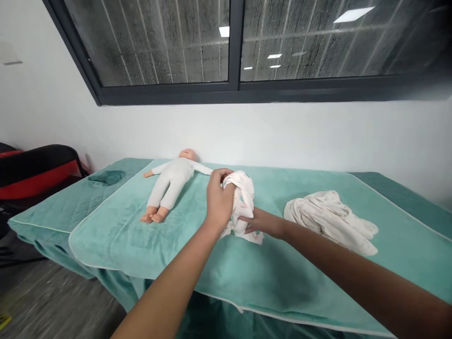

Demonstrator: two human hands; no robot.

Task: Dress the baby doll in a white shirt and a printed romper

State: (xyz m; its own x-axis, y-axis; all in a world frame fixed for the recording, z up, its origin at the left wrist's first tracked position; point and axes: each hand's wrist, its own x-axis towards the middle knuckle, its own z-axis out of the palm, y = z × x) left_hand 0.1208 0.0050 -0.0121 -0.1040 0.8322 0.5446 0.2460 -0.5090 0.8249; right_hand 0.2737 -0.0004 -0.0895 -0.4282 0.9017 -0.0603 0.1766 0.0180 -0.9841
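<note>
Both my hands hold a bunched white cloth (243, 190) with small coloured prints, above the middle of the green bed cover. My left hand (221, 197) grips its upper left part, thumb and fingers closed on the fabric. Lower on the right side, my right hand (259, 222) has its fingers round the hanging part of the cloth; some fingertips are hidden in the folds. Whether it is a garment or a plain cloth I cannot tell. A baby doll (173, 181) in a white suit lies on its back to the left, arms spread and feet towards me.
A crumpled off-white blanket (328, 219) lies right of my hands. The green cover (116, 235) spreads over the bed, whose face hole (108, 177) is at the left end. Behind are a white wall (282, 136) and window; a red and black chair (38, 172) stands left.
</note>
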